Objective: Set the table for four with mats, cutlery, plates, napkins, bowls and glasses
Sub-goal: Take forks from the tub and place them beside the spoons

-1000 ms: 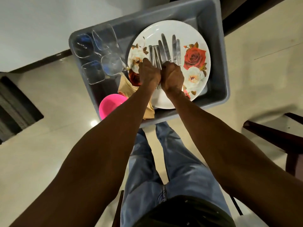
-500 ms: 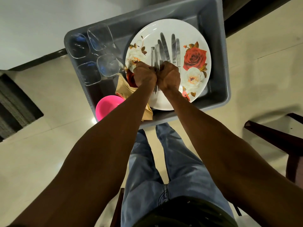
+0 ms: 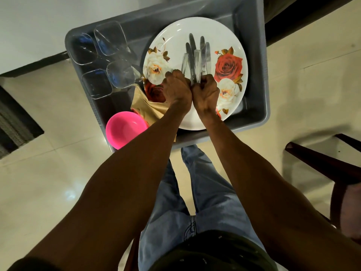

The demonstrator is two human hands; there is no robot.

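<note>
Both hands, left (image 3: 176, 89) and right (image 3: 206, 92), curl together round the cutlery (image 3: 196, 61), apparently bunching it for one lift off the plate (image 3: 230, 38) in the grey tub (image 3: 252, 20).

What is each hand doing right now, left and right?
Left hand: fingers curled, gripping the cutlery over the plate.
Right hand: fingers curled, gripping the same cutlery bundle.
</note>
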